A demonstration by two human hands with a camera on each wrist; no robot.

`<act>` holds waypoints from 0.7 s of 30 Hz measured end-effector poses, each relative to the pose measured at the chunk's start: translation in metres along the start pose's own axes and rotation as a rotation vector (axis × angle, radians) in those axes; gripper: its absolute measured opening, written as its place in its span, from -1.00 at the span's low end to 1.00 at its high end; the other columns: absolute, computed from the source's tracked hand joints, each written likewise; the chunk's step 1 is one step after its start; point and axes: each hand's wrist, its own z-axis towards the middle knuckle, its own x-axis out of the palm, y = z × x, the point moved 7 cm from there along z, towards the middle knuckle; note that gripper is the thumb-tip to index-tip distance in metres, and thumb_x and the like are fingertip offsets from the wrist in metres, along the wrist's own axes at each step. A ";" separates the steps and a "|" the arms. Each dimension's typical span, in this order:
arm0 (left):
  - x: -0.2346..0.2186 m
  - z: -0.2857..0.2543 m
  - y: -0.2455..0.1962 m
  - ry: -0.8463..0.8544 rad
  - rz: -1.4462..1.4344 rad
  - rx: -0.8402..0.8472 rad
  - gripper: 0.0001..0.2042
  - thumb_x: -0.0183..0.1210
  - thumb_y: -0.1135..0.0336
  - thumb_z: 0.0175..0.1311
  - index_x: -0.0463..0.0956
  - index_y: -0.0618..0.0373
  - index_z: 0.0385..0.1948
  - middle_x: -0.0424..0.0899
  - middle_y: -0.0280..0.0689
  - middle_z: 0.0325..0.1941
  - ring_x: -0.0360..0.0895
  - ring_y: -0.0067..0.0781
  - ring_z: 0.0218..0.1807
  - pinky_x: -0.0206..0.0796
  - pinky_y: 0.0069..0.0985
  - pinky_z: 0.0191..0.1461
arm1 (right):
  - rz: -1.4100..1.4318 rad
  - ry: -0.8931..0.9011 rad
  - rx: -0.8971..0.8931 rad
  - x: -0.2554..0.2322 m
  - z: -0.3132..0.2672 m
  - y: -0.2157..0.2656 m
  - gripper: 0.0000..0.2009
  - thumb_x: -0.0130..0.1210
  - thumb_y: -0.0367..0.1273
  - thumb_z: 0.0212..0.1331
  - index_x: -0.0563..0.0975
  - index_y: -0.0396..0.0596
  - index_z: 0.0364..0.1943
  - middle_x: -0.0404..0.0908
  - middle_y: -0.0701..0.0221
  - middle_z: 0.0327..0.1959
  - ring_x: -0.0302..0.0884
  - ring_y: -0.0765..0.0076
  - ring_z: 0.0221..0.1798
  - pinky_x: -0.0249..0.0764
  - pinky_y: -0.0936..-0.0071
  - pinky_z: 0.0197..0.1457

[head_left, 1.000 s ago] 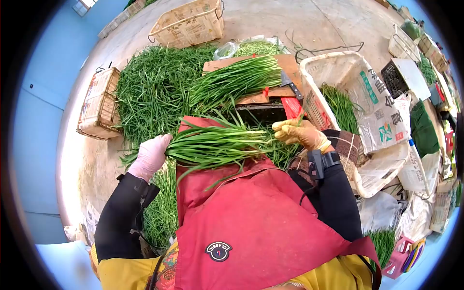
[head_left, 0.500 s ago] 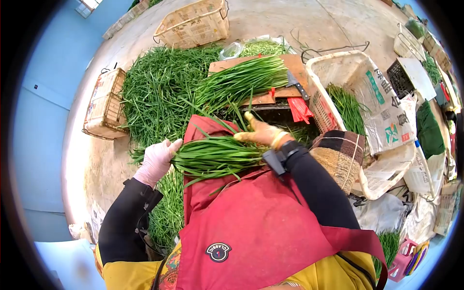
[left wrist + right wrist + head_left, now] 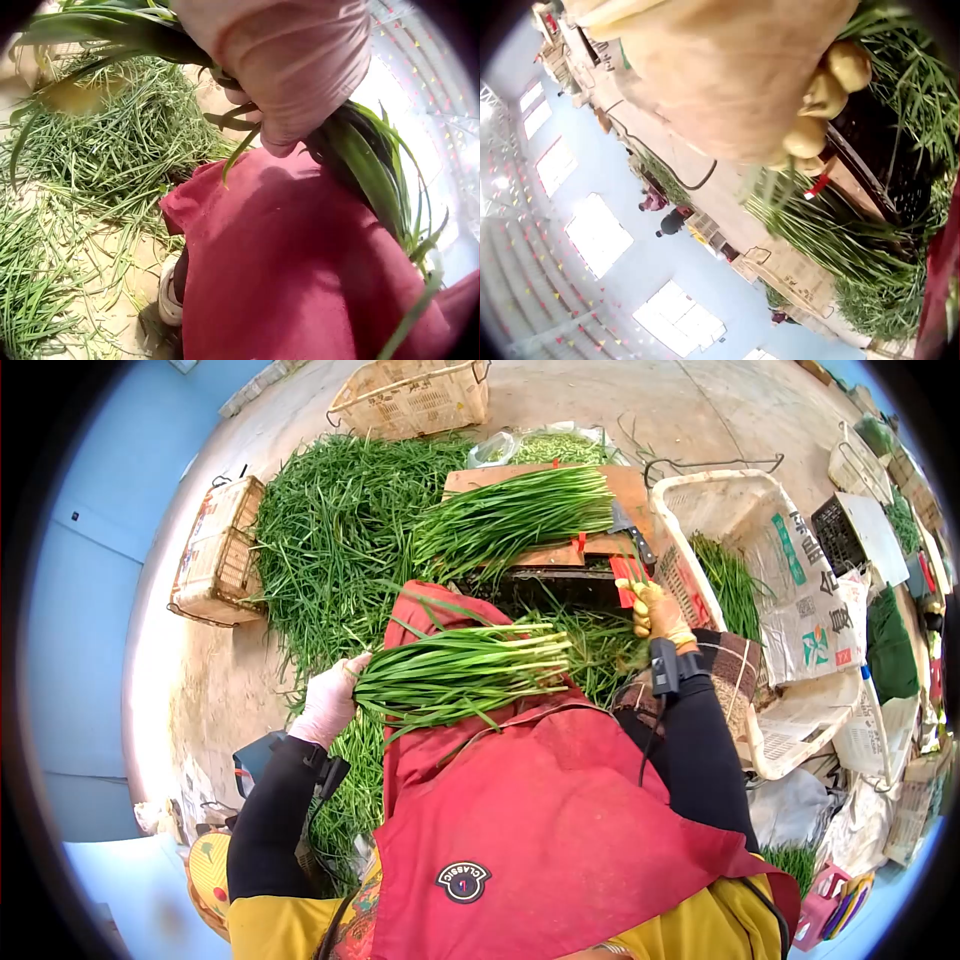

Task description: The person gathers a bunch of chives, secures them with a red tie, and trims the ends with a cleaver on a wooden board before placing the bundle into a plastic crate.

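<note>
My gloved left hand [image 3: 330, 700] grips a bunch of long green stalks [image 3: 470, 665] at its leafy end, the pale ends pointing right above the red apron [image 3: 530, 780]. In the left wrist view the pink glove [image 3: 289, 71] is closed round the leaves [image 3: 364, 169]. My right hand [image 3: 660, 615], in a yellowish glove, is apart from the bunch, to its right, with fingers spread and partly bent. Blurred green strands show by its fingers [image 3: 806, 139] in the right wrist view; whether they are held or loose cannot be told.
Another bundle [image 3: 515, 510] and a knife [image 3: 632, 532] lie on a wooden board [image 3: 470, 480]. A big leafy heap [image 3: 330, 520] spreads at left. Crates stand at left [image 3: 215, 550], behind [image 3: 410, 405] and at right [image 3: 675, 560]. A rolled cloth [image 3: 730, 660] lies beside the right forearm.
My right hand reached in over the bunch, then moved back to the right, away from it. The bunch's pale ends now show more plainly. My left hand has kept its grip.
</note>
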 end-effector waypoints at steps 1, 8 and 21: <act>0.004 -0.002 0.001 0.004 -0.002 0.002 -0.48 0.18 0.55 0.06 0.42 -0.05 0.14 0.61 -0.16 -0.22 0.61 -0.01 -0.23 0.47 -0.30 -0.21 | -0.292 -0.036 0.021 -0.007 0.000 0.002 -0.67 -0.07 -0.17 0.43 0.51 -0.02 0.10 0.21 0.69 -0.70 0.04 0.69 -0.75 -0.02 0.67 -0.72; 0.086 -0.027 0.025 -0.038 -1.661 -0.795 -0.70 -0.03 0.26 0.45 0.50 0.26 0.03 0.64 -0.29 -0.06 0.57 -0.47 -0.04 0.41 -0.52 0.08 | 0.033 0.633 0.209 0.096 -0.018 -0.028 -0.19 0.12 0.22 0.15 0.24 0.11 0.41 0.28 0.30 0.40 0.17 0.03 0.44 0.17 -0.19 0.36; 0.062 -0.006 0.012 -0.030 -1.083 -0.585 -0.68 0.08 0.61 0.31 0.43 0.23 0.10 0.61 -0.28 0.04 0.51 -0.55 0.05 0.38 -0.57 0.15 | 0.204 0.220 -0.263 0.096 -0.012 0.018 -0.62 0.02 -0.37 0.33 0.44 -0.17 0.21 0.59 0.47 -0.44 0.35 0.75 -0.58 0.19 0.81 -0.59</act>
